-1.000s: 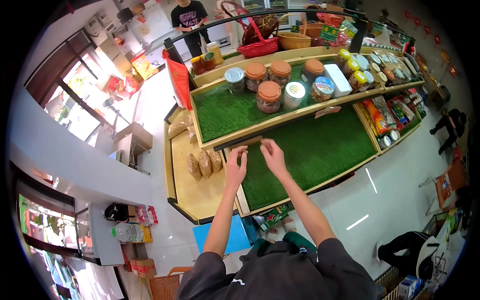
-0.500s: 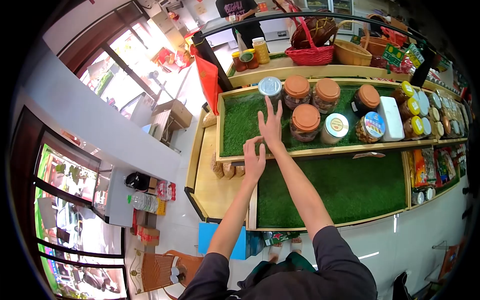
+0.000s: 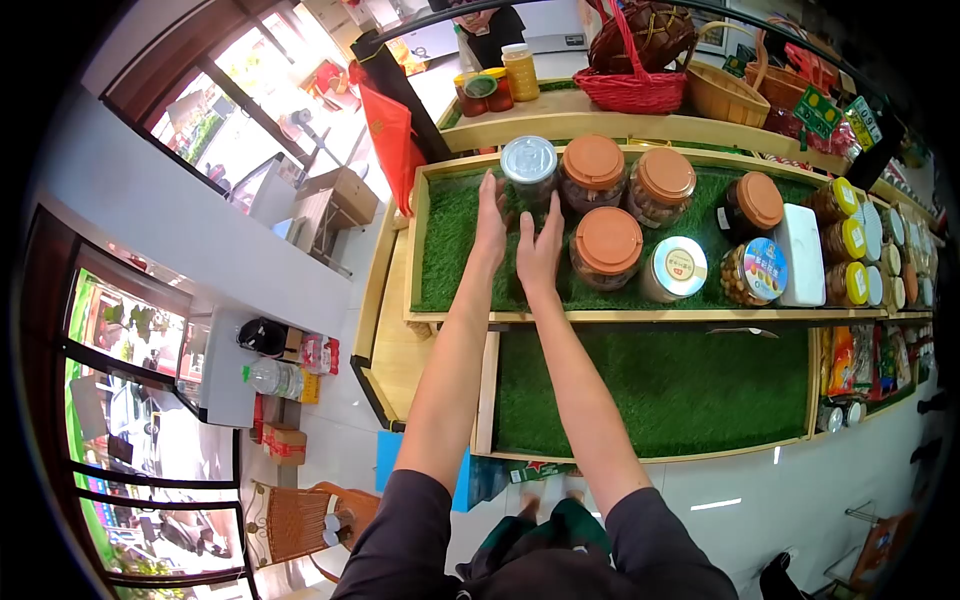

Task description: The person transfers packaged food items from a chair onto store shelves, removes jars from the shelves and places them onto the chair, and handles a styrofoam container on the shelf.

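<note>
A clear jar with a silver lid (image 3: 529, 160) stands at the back left of the raised shelf lined with artificial grass (image 3: 450, 250). My left hand (image 3: 490, 225) is at the jar's left side, fingers stretched out and palm turned inward. On the near right side of it, my right hand (image 3: 540, 250) is also open, thumb apart from the fingers. Whether either hand touches the jar I cannot tell. Close by on the right are jars with orange lids, among them a front one (image 3: 606, 245). A white-lidded jar (image 3: 677, 268) stands further right.
A lower grass-lined shelf (image 3: 650, 390) lies nearer me. Along the right are a white box (image 3: 802, 255) and yellow-lidded jars (image 3: 852, 238). Behind stand a red basket (image 3: 630, 90) and a dark post with a red flag (image 3: 388, 130). Another person (image 3: 490, 35) stands beyond.
My left hand has moved up to the left side of the silver-lidded jar. My right hand has come down slightly and turned its palm inward. The view has shifted a little.
</note>
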Action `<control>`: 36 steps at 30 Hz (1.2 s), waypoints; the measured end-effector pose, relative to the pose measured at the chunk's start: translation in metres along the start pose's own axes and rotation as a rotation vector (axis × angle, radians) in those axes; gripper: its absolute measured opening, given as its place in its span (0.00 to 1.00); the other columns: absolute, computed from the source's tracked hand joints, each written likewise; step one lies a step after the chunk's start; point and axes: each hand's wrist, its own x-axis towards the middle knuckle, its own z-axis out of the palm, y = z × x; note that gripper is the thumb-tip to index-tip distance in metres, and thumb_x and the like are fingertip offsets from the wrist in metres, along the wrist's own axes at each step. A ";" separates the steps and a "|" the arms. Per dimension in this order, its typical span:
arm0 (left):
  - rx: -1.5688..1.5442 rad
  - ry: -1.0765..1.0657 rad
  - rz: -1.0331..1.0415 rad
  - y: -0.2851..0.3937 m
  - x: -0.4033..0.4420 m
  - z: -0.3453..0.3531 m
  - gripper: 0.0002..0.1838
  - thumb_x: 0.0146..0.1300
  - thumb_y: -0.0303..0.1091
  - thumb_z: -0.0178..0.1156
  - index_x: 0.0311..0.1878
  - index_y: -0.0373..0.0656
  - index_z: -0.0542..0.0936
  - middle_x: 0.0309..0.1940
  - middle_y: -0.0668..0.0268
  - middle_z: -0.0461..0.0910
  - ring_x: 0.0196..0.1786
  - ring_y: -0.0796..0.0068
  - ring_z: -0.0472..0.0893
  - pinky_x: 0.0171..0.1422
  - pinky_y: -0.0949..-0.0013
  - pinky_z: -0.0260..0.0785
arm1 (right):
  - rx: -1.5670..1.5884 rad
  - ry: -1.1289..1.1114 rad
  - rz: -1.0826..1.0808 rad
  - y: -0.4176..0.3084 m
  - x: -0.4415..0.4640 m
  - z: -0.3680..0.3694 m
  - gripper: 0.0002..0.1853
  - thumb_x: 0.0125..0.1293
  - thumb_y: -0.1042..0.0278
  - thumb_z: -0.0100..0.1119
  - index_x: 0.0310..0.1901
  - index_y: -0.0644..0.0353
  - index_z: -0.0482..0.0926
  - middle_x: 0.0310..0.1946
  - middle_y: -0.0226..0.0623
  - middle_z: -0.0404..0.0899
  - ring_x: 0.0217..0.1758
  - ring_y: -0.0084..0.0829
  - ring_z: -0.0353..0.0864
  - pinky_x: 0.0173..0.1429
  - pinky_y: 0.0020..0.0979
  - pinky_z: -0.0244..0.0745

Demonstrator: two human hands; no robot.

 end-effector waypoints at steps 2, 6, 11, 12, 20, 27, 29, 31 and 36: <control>-0.029 -0.027 -0.084 -0.005 0.009 0.004 0.36 0.67 0.64 0.36 0.73 0.55 0.52 0.65 0.60 0.60 0.67 0.61 0.59 0.66 0.56 0.56 | 0.042 0.057 -0.013 0.006 0.000 0.003 0.34 0.65 0.62 0.51 0.68 0.67 0.51 0.62 0.59 0.60 0.64 0.53 0.61 0.66 0.45 0.56; -0.042 0.024 -0.124 0.013 -0.003 0.011 0.35 0.69 0.62 0.34 0.69 0.48 0.60 0.64 0.55 0.63 0.57 0.64 0.69 0.58 0.59 0.62 | 0.128 0.023 0.046 -0.005 -0.002 -0.002 0.34 0.65 0.62 0.51 0.69 0.67 0.51 0.57 0.56 0.61 0.57 0.49 0.65 0.64 0.42 0.58; -0.058 0.061 0.024 -0.014 0.009 0.004 0.31 0.72 0.54 0.37 0.48 0.32 0.76 0.44 0.60 0.78 0.45 0.73 0.73 0.54 0.65 0.64 | 0.111 -0.004 0.047 -0.011 -0.007 -0.002 0.39 0.63 0.58 0.57 0.69 0.65 0.50 0.53 0.51 0.57 0.51 0.43 0.66 0.60 0.39 0.63; -0.092 0.082 0.025 -0.017 0.007 0.002 0.30 0.72 0.54 0.36 0.46 0.34 0.77 0.43 0.61 0.78 0.45 0.73 0.73 0.53 0.66 0.65 | 0.142 -0.020 0.097 -0.018 -0.007 -0.005 0.36 0.64 0.59 0.56 0.68 0.66 0.54 0.54 0.51 0.56 0.53 0.44 0.65 0.58 0.38 0.65; -0.122 0.123 -0.238 0.061 -0.068 0.002 0.22 0.69 0.58 0.38 0.50 0.52 0.68 0.48 0.69 0.72 0.49 0.77 0.71 0.42 0.66 0.67 | 0.203 -0.020 0.193 -0.068 -0.014 -0.013 0.30 0.69 0.51 0.47 0.62 0.69 0.58 0.55 0.54 0.57 0.60 0.48 0.62 0.64 0.41 0.57; -0.371 0.198 0.119 0.098 -0.137 -0.031 0.25 0.69 0.60 0.36 0.54 0.51 0.67 0.51 0.70 0.70 0.53 0.81 0.70 0.52 0.64 0.66 | 0.528 -0.276 0.151 -0.159 -0.043 -0.031 0.29 0.67 0.56 0.54 0.61 0.67 0.58 0.57 0.46 0.58 0.63 0.37 0.61 0.63 0.37 0.63; -0.460 0.110 0.160 0.108 -0.170 -0.044 0.25 0.72 0.55 0.36 0.58 0.46 0.65 0.59 0.65 0.67 0.62 0.77 0.66 0.66 0.67 0.58 | 0.498 -0.311 0.095 -0.159 -0.064 -0.035 0.30 0.65 0.58 0.57 0.61 0.65 0.58 0.58 0.44 0.58 0.65 0.35 0.60 0.63 0.35 0.66; -0.349 0.123 0.235 0.103 -0.201 -0.060 0.24 0.72 0.50 0.41 0.61 0.42 0.64 0.62 0.59 0.65 0.65 0.70 0.63 0.69 0.66 0.55 | 0.430 -0.404 0.115 -0.174 -0.087 -0.050 0.32 0.65 0.58 0.58 0.64 0.66 0.59 0.56 0.43 0.59 0.63 0.34 0.60 0.63 0.34 0.63; 0.100 0.248 0.215 0.047 -0.302 -0.100 0.24 0.68 0.38 0.52 0.63 0.37 0.62 0.63 0.53 0.64 0.67 0.65 0.63 0.71 0.64 0.52 | 0.474 -0.536 0.516 -0.122 -0.197 -0.072 0.35 0.63 0.55 0.60 0.67 0.63 0.60 0.49 0.41 0.63 0.54 0.31 0.66 0.60 0.30 0.62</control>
